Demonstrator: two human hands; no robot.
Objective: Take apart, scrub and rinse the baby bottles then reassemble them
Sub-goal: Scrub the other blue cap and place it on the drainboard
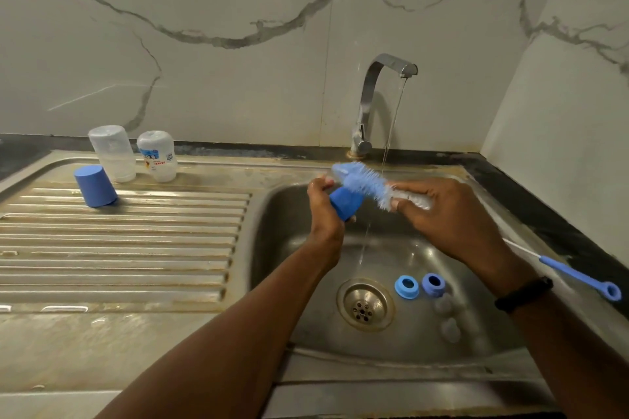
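Now we scrub | left hand (323,201) grips blue cap (343,202) | right hand (442,211) grasps bottle brush (366,180) | risk: wet cap slips into sink (292,214), bristles spray water

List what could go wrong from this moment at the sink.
1. The two blue collar rings and the clear nipples lie loose in the basin beside the open drain; the running water might push them around.
2. The left hand holds the wet blue cap while the right hand works the bottle brush; the cap may slip from that grip.
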